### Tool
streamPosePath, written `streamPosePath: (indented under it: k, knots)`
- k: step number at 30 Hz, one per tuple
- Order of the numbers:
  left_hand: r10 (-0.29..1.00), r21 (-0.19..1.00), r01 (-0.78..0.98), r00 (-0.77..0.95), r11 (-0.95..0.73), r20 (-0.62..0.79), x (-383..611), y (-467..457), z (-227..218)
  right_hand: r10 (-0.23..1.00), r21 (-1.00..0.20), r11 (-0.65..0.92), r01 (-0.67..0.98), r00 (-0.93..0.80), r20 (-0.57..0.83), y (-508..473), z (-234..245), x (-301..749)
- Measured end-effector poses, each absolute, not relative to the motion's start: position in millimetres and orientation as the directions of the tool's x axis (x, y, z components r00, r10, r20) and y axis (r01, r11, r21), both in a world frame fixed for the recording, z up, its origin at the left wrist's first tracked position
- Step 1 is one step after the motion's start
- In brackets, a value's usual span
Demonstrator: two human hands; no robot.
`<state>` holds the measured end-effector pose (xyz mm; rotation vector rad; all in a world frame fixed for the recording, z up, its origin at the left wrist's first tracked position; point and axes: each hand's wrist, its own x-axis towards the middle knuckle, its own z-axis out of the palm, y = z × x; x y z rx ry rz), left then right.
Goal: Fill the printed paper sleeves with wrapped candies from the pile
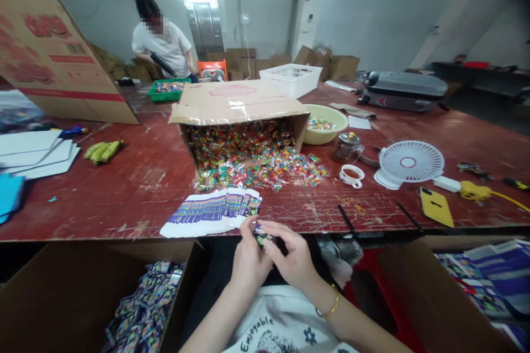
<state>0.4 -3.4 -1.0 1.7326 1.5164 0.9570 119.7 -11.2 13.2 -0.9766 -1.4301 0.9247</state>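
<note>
My left hand [252, 253] and my right hand [290, 251] meet in front of my body at the table's near edge. Between their fingers is a small purple printed packet [264, 236], gripped from both sides and partly covered. Just beyond lies a fanned row of flat purple printed packets [215, 209] on white paper. Behind it, clear bags of colourful candies [265, 171] spill from a cardboard box [240, 102] tipped on its side. Below the table at left, an open carton [182, 298] holds many purple packets [144, 303].
A teacup [351, 175], a glass teapot [346, 148], a white fan [409, 161] and a yellow phone [436, 207] stand or lie at right. A yellow basin [325, 135] is beside the box. Bananas [103, 151] lie at left. A person [161, 44] stands across the table.
</note>
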Motion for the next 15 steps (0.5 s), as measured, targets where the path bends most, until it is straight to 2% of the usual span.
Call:
streamPosePath:
  k: [2, 4, 8, 12, 14, 15]
  knots:
    - [0.999, 0.9, 0.433, 0.041, -0.043, 0.028, -2.3, -2.2, 0.7, 0.89, -0.853, 0.45, 0.264, -0.21, 0.404, -13.7, 14.7, 122.5]
    - [0.999, 0.938, 0.347, 0.031, 0.004, -0.016, -4.9, -0.7, 0.8, 0.861, -0.781, 0.489, 0.388, -0.359, 0.36, -13.2, 16.9, 122.9]
    - [0.997, 0.972, 0.23, 0.05, 0.043, -0.056, -14.8, -0.9, 0.3, 0.822, -0.703, 0.536, 0.467, -0.477, 0.31, -10.7, 17.3, 106.4]
    - [0.993, 0.932, 0.343, -0.012, 0.116, -0.119, -49.7, -9.1, 4.9, 0.736, -0.724, 0.599, 0.342, -0.592, 0.329, -2.7, 4.1, 78.2]
    - [0.982, 0.847, 0.498, -0.069, 0.185, -0.174, -81.3, -15.7, 4.9, 0.721, -0.788, 0.556, 0.264, -0.626, 0.298, 15.6, -8.0, 72.1]
    - [0.969, 0.759, 0.603, -0.123, 0.244, -0.214, -99.2, -19.2, 3.1, 0.76, -0.821, 0.506, 0.264, -0.587, 0.279, 29.8, -14.7, 72.7]
